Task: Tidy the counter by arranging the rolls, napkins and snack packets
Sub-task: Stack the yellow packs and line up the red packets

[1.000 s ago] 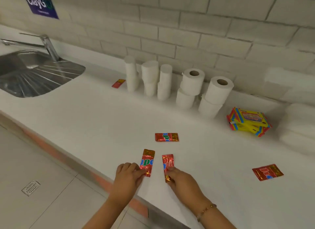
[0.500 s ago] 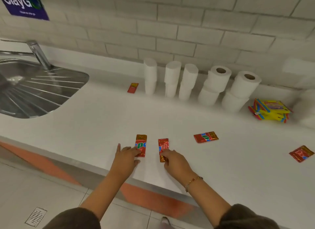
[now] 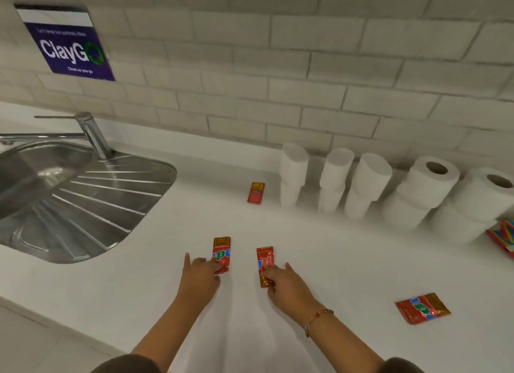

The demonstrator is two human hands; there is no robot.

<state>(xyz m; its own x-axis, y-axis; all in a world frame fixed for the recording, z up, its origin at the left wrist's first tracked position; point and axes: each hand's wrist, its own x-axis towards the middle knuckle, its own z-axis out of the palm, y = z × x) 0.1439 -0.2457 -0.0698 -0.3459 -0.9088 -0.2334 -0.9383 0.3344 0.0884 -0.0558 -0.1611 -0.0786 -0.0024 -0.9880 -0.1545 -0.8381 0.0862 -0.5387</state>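
Two red snack packets lie side by side on the white counter (image 3: 347,261). My left hand (image 3: 199,278) rests its fingertips on the lower end of the left packet (image 3: 222,251). Fingers of my right hand (image 3: 286,285) press on the right packet (image 3: 265,260), pinching its lower end. A third packet (image 3: 422,308) lies flat at the right, a fourth (image 3: 256,192) near the back. Slim white rolls (image 3: 335,178) and toilet rolls (image 3: 425,189) stand stacked along the wall. A yellow packet stack (image 3: 503,237) is cut off at the right edge.
A steel sink (image 3: 69,197) with a drainboard and tap (image 3: 93,133) fills the left side. A purple sign (image 3: 66,44) hangs on the tiled wall. The counter's front edge runs below my forearms.
The view has swung left, so the sink and sign show more and the yellow stack slips off the right. Both hands stay on the two packets, which sit a little further apart.
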